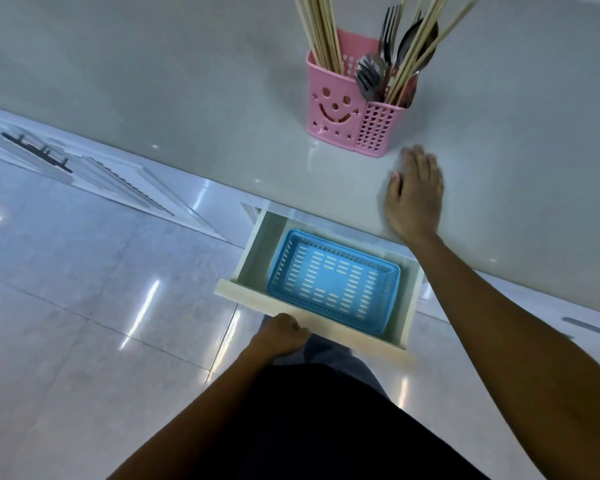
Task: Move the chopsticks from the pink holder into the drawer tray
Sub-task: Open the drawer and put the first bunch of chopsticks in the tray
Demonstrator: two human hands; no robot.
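A pink holder (336, 105) with a smiley face stands on the white counter. Several pale wooden chopsticks (321, 32) stick up from its left compartment, and more chopsticks lean in the right compartment among forks and spoons (373, 72). Below the counter edge a white drawer (312, 318) is pulled out, with an empty blue slotted tray (333, 278) inside. My left hand (281, 336) is closed on the drawer's front edge. My right hand (414, 192) hovers flat over the counter, fingers together, just below and right of the holder, holding nothing.
The white counter (187, 98) stretches across the upper view. Glossy floor tiles (84, 289) lie to the left and below. A cabinet front with a dark handle (37, 150) shows at the far left. My dark clothing fills the bottom centre.
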